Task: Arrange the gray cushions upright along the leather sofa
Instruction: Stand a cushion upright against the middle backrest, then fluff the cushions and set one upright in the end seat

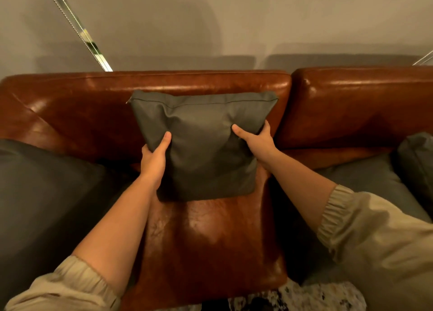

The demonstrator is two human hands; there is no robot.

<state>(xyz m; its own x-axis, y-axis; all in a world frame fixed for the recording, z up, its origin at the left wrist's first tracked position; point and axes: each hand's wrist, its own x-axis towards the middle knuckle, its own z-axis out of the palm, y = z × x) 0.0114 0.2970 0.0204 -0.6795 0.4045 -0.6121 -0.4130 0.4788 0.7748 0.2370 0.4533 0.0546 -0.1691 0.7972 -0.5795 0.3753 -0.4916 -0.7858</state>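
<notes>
both hands hold a square gray cushion (201, 144) upright against the backrest of the brown leather sofa (210, 235).

the left hand (154, 158) clamps the cushion's left edge, thumb on the front face and fingers hidden behind; the right hand (257, 139) clamps the right edge the same way, thumb pressed into the fabric. the hands are well apart, one on each side. the cushion's lower edge rests on the seat, its top seam just below the top of the back cushion. a large gray cushion (46, 205) lies flat on the seat at left, another gray cushion (365, 179) lies flat at right, and a third (417, 160) shows at the right edge. beige sleeves (375, 240) are pushed up the forearms.
</notes>
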